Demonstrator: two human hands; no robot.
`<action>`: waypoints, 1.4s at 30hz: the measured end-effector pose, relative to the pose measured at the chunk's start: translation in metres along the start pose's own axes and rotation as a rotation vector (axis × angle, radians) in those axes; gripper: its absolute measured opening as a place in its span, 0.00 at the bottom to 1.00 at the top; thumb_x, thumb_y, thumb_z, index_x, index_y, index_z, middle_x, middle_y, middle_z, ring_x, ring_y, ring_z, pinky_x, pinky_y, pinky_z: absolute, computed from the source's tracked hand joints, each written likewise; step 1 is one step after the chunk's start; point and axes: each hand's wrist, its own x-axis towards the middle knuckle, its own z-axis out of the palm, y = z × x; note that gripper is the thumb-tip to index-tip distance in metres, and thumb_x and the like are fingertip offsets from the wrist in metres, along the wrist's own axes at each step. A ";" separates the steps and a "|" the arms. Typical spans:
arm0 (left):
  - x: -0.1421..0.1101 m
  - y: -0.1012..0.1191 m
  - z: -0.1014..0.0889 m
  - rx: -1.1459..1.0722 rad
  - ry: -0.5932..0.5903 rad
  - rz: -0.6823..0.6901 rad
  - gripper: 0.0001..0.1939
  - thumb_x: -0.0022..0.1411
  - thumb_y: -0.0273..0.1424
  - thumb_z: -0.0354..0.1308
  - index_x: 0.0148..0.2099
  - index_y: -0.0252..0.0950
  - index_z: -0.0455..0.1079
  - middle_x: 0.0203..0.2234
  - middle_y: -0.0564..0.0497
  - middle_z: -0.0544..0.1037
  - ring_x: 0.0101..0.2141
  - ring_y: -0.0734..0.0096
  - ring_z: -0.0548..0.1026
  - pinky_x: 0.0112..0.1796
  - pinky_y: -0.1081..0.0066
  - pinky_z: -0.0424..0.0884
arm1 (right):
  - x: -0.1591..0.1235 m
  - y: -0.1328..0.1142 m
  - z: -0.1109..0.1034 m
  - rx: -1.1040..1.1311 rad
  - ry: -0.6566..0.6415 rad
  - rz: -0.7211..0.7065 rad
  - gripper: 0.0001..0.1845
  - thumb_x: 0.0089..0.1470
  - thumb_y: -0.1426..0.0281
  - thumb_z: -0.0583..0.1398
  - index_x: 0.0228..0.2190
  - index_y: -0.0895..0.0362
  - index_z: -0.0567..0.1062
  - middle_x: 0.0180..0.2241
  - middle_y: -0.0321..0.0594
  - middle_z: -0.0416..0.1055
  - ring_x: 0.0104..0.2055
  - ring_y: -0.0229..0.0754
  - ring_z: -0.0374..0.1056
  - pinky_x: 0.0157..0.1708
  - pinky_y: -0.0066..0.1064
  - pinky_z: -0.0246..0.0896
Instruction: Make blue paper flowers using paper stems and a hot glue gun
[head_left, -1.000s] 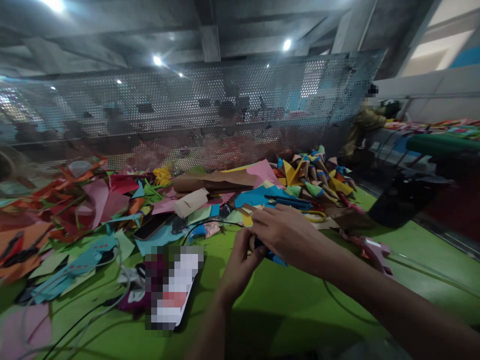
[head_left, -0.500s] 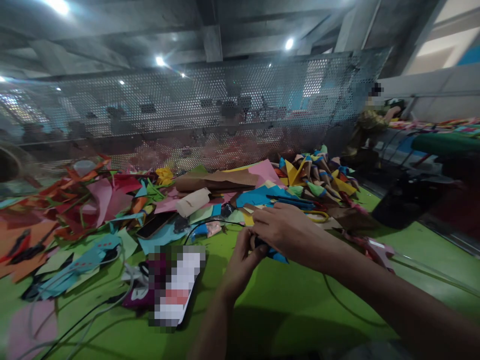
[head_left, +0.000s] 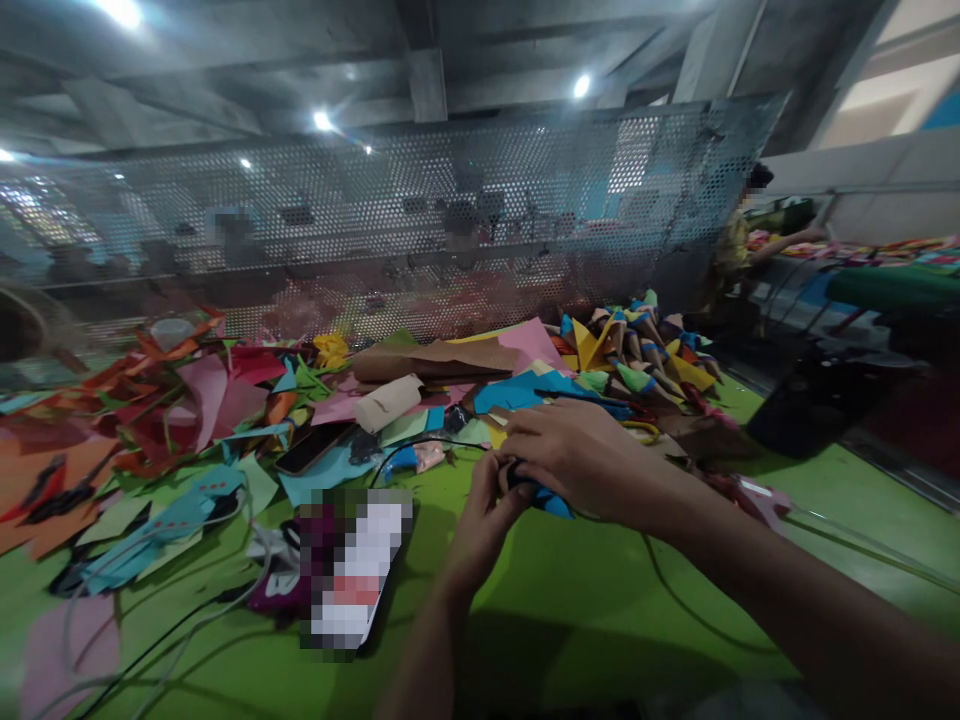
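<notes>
Close together over the green table (head_left: 600, 600), both my hands are closed around a small folded paper piece (head_left: 553, 502), blue with a dark part. My left hand (head_left: 486, 515) grips its left side between thumb and fingers. From above and the right, my right hand (head_left: 574, 455) covers most of it, so its full shape is hidden. Just beyond the hands lie blue paper sheets (head_left: 525, 390) and scissors with a yellow handle (head_left: 641, 432). A pinkish glue gun (head_left: 761, 500) rests to the right of my right hand, its cord trailing off.
A phone (head_left: 356, 575) lies left of my hands beside cables. Another dark phone (head_left: 315, 450) is among coloured paper scraps (head_left: 210, 400). Folded paper pieces (head_left: 637, 350) are heaped at the back right before a perforated metal screen (head_left: 450, 220). A person (head_left: 739, 245) is at the far right.
My right hand has turned slightly over the paper piece, and more of its blue part shows below the fingers. The person at the far right has stretched out an arm.
</notes>
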 end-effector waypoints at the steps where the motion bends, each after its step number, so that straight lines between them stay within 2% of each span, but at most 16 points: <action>1: 0.000 0.000 0.000 -0.015 0.009 -0.004 0.17 0.62 0.39 0.58 0.51 0.40 0.65 0.45 0.50 0.72 0.50 0.61 0.67 0.52 0.64 0.63 | -0.001 0.001 -0.003 0.026 0.034 0.011 0.06 0.59 0.74 0.61 0.37 0.56 0.79 0.36 0.41 0.75 0.37 0.41 0.68 0.36 0.31 0.55; 4: 0.000 0.001 -0.001 -0.045 0.029 -0.010 0.16 0.62 0.40 0.58 0.50 0.40 0.65 0.44 0.51 0.72 0.48 0.62 0.68 0.50 0.65 0.64 | -0.006 0.003 -0.009 0.114 0.144 0.043 0.10 0.61 0.74 0.59 0.42 0.54 0.79 0.40 0.41 0.75 0.41 0.41 0.70 0.39 0.30 0.59; 7: 0.000 -0.002 -0.003 -0.071 0.027 -0.022 0.17 0.62 0.40 0.58 0.51 0.41 0.63 0.45 0.51 0.72 0.48 0.62 0.68 0.50 0.65 0.64 | -0.011 0.004 -0.009 0.193 0.202 0.084 0.09 0.61 0.73 0.59 0.39 0.55 0.80 0.39 0.41 0.75 0.41 0.41 0.71 0.40 0.30 0.61; 11: 0.000 -0.007 -0.003 -0.090 0.052 -0.059 0.25 0.58 0.41 0.62 0.55 0.42 0.59 0.47 0.49 0.71 0.49 0.60 0.68 0.50 0.63 0.64 | -0.017 0.004 -0.001 0.268 0.181 0.114 0.09 0.62 0.72 0.59 0.37 0.56 0.80 0.38 0.42 0.75 0.40 0.41 0.71 0.41 0.30 0.63; 15: 0.001 -0.008 -0.002 -0.069 0.049 -0.059 0.32 0.53 0.38 0.65 0.57 0.42 0.58 0.49 0.48 0.72 0.52 0.58 0.67 0.51 0.63 0.64 | -0.022 0.004 0.004 0.307 0.164 0.130 0.10 0.63 0.71 0.58 0.43 0.55 0.79 0.41 0.43 0.75 0.43 0.42 0.72 0.43 0.31 0.64; 18: 0.002 -0.007 -0.001 -0.078 0.060 -0.077 0.32 0.52 0.36 0.65 0.58 0.43 0.59 0.50 0.48 0.72 0.53 0.59 0.68 0.51 0.64 0.64 | -0.024 0.003 0.005 0.330 0.165 0.155 0.11 0.64 0.69 0.57 0.45 0.55 0.78 0.43 0.44 0.75 0.44 0.43 0.71 0.44 0.33 0.65; 23: 0.004 -0.014 -0.001 -0.042 0.080 -0.080 0.31 0.54 0.40 0.66 0.58 0.43 0.61 0.51 0.48 0.72 0.53 0.60 0.68 0.53 0.63 0.64 | -0.025 0.002 0.006 0.396 0.107 0.186 0.13 0.65 0.67 0.55 0.44 0.55 0.78 0.44 0.45 0.74 0.46 0.44 0.71 0.45 0.35 0.66; 26: 0.006 -0.015 0.000 0.022 0.119 -0.036 0.31 0.52 0.41 0.68 0.56 0.41 0.64 0.50 0.48 0.73 0.53 0.59 0.68 0.54 0.63 0.63 | -0.026 0.005 0.007 0.464 0.142 0.211 0.14 0.66 0.66 0.54 0.45 0.55 0.78 0.47 0.46 0.73 0.50 0.45 0.70 0.50 0.37 0.65; 29: 0.007 -0.012 0.001 0.070 0.128 0.025 0.28 0.53 0.40 0.68 0.53 0.40 0.64 0.47 0.49 0.75 0.48 0.62 0.70 0.51 0.65 0.64 | -0.028 0.009 0.007 0.527 0.242 0.253 0.15 0.66 0.65 0.54 0.48 0.54 0.77 0.49 0.46 0.73 0.52 0.45 0.69 0.51 0.38 0.64; 35: 0.010 -0.010 0.001 0.222 0.153 0.108 0.22 0.53 0.36 0.67 0.48 0.38 0.65 0.40 0.50 0.75 0.41 0.64 0.72 0.45 0.66 0.67 | -0.030 0.015 0.020 0.622 0.291 0.267 0.09 0.62 0.68 0.58 0.42 0.54 0.78 0.42 0.43 0.77 0.45 0.44 0.72 0.46 0.34 0.65; 39: 0.014 -0.017 -0.003 0.401 0.195 0.186 0.20 0.50 0.34 0.68 0.44 0.38 0.66 0.37 0.50 0.75 0.39 0.63 0.72 0.40 0.66 0.67 | -0.025 0.014 0.030 0.692 0.292 0.281 0.07 0.60 0.70 0.60 0.39 0.54 0.79 0.37 0.40 0.78 0.40 0.42 0.73 0.41 0.32 0.65; 42: 0.016 -0.026 -0.007 0.449 0.229 0.210 0.22 0.50 0.33 0.68 0.46 0.38 0.66 0.38 0.49 0.74 0.38 0.63 0.72 0.40 0.67 0.67 | -0.020 0.015 0.036 0.718 0.281 0.279 0.07 0.58 0.72 0.62 0.38 0.54 0.79 0.36 0.38 0.78 0.39 0.42 0.73 0.39 0.31 0.64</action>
